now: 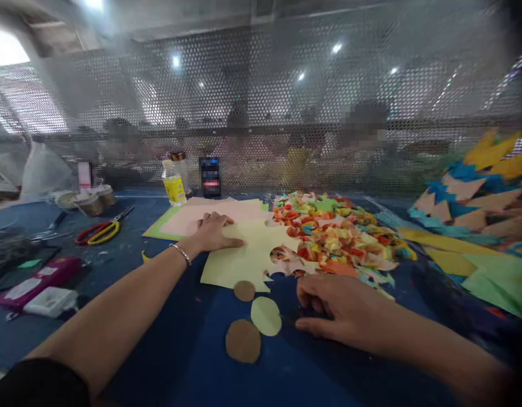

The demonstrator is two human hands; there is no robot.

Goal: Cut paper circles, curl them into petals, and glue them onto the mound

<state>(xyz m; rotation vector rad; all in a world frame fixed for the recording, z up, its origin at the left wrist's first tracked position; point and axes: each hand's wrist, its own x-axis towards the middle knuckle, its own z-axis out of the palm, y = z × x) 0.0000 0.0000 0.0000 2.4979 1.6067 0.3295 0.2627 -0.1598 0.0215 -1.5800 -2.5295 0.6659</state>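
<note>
My left hand (216, 230) lies flat on a stack of coloured paper, fingers and thumb spread. Under it are a pale yellow sheet (227, 264) with a cut edge and a pink sheet (180, 217). Over the blue table, right of the cut discs, is my right hand (332, 308). Its fingers are loosely curled, the thumb stands apart, and I see nothing held. Beside it lie a pale yellow paper disc (266, 316), a large brown disc (243, 341) and a smaller brown disc (244, 290), which touches the yellow sheet's lower edge.
A heap of colourful paper scraps (332, 232) lies right of the sheets. Scissors (102, 232), a purple case (44, 280) and a white charger-like block (51, 301) are at left. A yellow-labelled bottle (174, 186) and phone (210, 177) stand behind. Layered cut paper (477, 198) rises at right.
</note>
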